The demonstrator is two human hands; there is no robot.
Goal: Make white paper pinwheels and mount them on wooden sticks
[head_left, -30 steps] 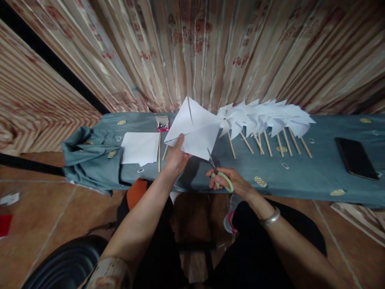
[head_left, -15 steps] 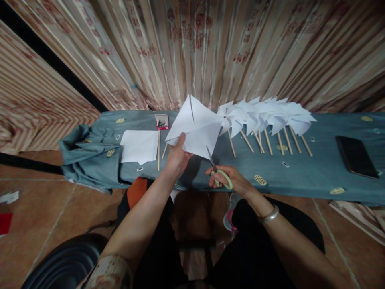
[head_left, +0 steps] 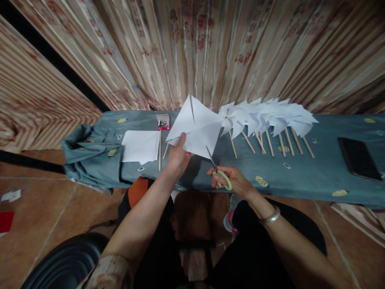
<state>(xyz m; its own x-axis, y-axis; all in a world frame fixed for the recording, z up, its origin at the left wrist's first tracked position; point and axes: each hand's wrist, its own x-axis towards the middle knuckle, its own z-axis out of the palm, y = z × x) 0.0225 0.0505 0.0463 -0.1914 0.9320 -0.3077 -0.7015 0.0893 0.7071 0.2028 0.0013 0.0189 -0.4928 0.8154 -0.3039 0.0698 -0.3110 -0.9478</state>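
Note:
My left hand [head_left: 177,157] pinches a white square sheet of paper [head_left: 206,124] by its near left part, thumb on top. Slits run inward from the paper's far and left corners. Light green-handled scissors [head_left: 224,180] are in my right hand [head_left: 233,180], fingers through the loops. Their blades lie at the paper's near right corner, one over the sheet. To the right of the paper, a row of white paper pinwheels [head_left: 261,116] on wooden sticks overlaps on the cloth. Left of my left hand lies a stack of white paper [head_left: 140,146].
A small red box of metal pins [head_left: 164,122] stands behind a wooden stick [head_left: 160,151]. The green-grey cloth [head_left: 315,172] covers the narrow table, bunched at its left end. A black phone [head_left: 359,158] lies at the right. A patterned curtain [head_left: 192,52] hangs close behind.
The view has shifted very slightly, so the table things appear a little further right. Both hands, the paper and the scissors keep nearly the same pose.

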